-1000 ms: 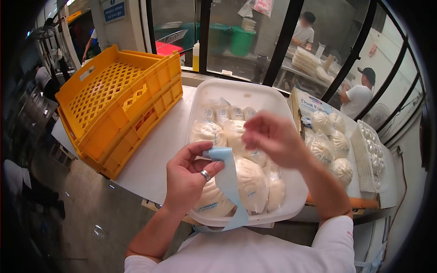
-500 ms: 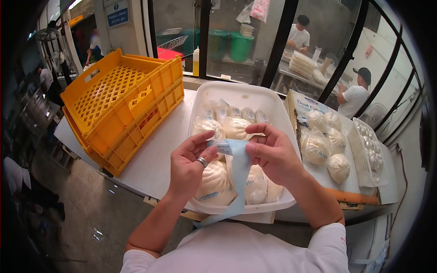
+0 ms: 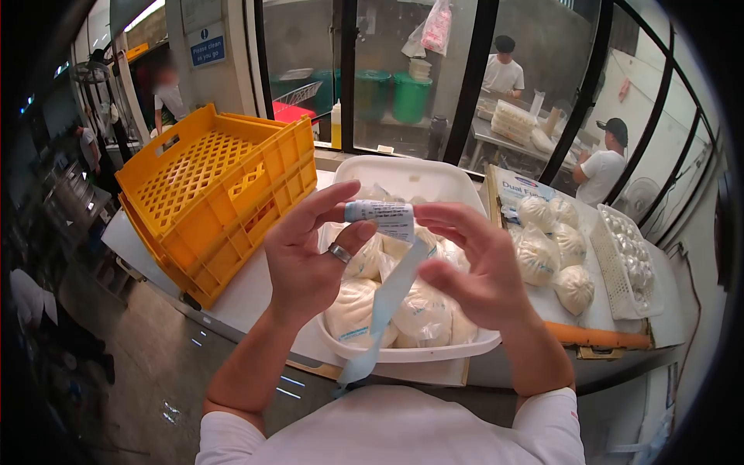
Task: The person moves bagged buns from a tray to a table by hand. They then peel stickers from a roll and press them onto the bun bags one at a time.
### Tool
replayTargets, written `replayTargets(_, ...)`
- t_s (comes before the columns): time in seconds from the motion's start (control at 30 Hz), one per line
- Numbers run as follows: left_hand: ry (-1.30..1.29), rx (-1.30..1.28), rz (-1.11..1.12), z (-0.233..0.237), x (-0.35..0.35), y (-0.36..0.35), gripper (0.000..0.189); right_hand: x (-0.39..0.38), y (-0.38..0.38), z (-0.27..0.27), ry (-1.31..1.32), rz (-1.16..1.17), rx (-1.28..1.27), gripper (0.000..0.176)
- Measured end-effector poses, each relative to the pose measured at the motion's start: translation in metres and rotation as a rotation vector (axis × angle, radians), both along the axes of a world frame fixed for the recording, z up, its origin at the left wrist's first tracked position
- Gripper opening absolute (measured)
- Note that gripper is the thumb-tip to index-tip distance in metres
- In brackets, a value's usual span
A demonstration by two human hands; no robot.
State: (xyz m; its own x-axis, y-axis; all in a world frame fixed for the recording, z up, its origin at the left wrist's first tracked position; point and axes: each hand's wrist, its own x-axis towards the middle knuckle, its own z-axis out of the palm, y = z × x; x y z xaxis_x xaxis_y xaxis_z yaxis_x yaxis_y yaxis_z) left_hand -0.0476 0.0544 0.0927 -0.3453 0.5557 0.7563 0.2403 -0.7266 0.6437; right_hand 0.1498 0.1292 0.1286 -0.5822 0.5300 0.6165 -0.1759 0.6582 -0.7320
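The left hand (image 3: 306, 260) and right hand (image 3: 477, 267) pinch a label strip (image 3: 385, 298); its print is unreadable, and they hide many bagged buns (image 3: 356, 310) in the white tub (image 3: 411, 174).

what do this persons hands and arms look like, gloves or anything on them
No gloves: both hands are bare. The left hand wears a silver ring on one finger; no ring or watch shows on the right hand. The forearms are uncovered, and plain white sleeves cover only the upper arms.
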Motion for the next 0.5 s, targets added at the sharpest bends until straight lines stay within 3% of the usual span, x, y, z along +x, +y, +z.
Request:
replayTargets(0.07, 0.112, 0.039, 0.030, 0.011, 0.003, -0.001, 0.047, -0.004, -0.004, 0.004, -0.081, -0.010, 0.192, 0.032)
replayTargets(0.17, 0.188, 0.059, 0.089, 0.026, 0.001, -0.007, 0.049, -0.003, -0.014, 0.001, -0.085, 0.192, -0.257, 0.028)
replayTargets(0.2, 0.253, 0.070, 0.158, 0.029, -0.005, -0.011, 0.050, 0.000, -0.021, 0.007, 0.003, 0.410, -0.528, 0.030)
replayTargets(0.3, 0.551, 0.147, 0.149, 0.035, -0.025, -0.023, 0.051, 0.010, -0.013, 0.011, 0.164, 0.809, -0.903, 0.038)
replayTargets(0.43, 0.151, 0.069, -0.055, 0.019, -0.040, -0.050, 0.062, 0.003, -0.025, 0.018, 0.200, 0.763, -1.121, 0.044)
replayTargets(0.5, 0.031, 0.114, -0.092, 0.025, -0.058, -0.059, 0.067, 0.005, -0.014, 0.006, -0.035, 0.634, -0.993, 0.044)
